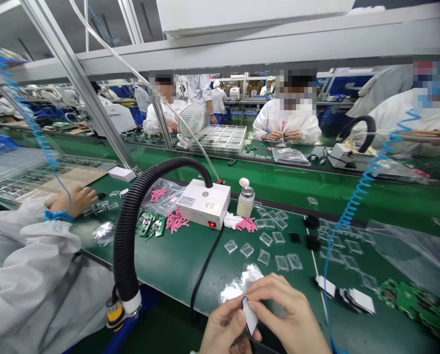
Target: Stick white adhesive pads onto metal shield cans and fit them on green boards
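Observation:
Close to the bench's front edge, my left hand (223,325) grips a small flat white piece with a black edge (249,317). My right hand (284,307) pinches the same piece from the other side with thumb and fingers. Just beyond my fingertips lies a heap of shiny crumpled film (238,285). Several clear plastic frames (264,256) are spread over the green bench past it. To the right of my hands rests a stack of white and black flat pieces (357,300) that look alike.
A white box with a black hose (205,201) stands mid-bench, near pink strips (176,221) and a pump bottle (245,199). Green circuit boards (414,302) lie at right. A blue coiled cord (363,182) hangs there. At left, a co-worker's hand (74,200) reaches onto the bench.

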A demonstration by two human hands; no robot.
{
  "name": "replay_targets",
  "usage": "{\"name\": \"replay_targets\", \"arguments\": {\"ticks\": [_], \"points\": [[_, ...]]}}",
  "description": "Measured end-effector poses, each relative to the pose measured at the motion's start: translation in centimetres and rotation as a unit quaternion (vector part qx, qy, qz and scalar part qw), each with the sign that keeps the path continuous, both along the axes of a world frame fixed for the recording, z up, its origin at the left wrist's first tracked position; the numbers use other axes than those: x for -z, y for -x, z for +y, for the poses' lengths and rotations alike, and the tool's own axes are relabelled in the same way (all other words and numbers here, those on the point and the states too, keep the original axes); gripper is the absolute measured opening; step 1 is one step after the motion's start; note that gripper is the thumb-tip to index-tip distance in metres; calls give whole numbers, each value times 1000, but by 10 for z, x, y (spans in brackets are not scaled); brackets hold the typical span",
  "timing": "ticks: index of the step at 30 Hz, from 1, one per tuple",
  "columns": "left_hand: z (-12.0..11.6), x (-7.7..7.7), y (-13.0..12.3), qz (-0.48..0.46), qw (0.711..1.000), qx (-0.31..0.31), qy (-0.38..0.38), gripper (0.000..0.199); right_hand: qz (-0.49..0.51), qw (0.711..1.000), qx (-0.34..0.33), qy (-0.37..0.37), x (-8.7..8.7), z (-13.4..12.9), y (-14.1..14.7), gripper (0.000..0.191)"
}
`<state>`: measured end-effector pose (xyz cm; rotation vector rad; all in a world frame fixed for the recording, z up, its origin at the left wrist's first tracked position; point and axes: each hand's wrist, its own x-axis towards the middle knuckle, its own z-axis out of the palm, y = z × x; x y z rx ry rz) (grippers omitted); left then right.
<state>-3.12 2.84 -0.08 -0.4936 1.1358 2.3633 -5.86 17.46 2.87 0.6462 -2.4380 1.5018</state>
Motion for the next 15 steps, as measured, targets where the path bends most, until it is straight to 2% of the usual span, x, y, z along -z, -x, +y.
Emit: {"name": "replay_targets", "arguments": {"ticks": [4, 7, 10, 15], "points": [[0, -4, -1, -5, 1000, 3, -7, 48, -173, 983, -42, 44, -7, 3, 3, 10], [0, -4, -2, -5, 1000, 4, -16, 46, -253, 962, -65, 79, -11, 4, 6, 8], [1, -3, -2, -11, 1000, 3, -21, 46, -259, 960, -64, 85, -11, 3, 7, 7], [0, 2, -2, -3, 1000, 5, -28, 45, -204, 976, -49, 65, -7, 1, 7, 8]]}}
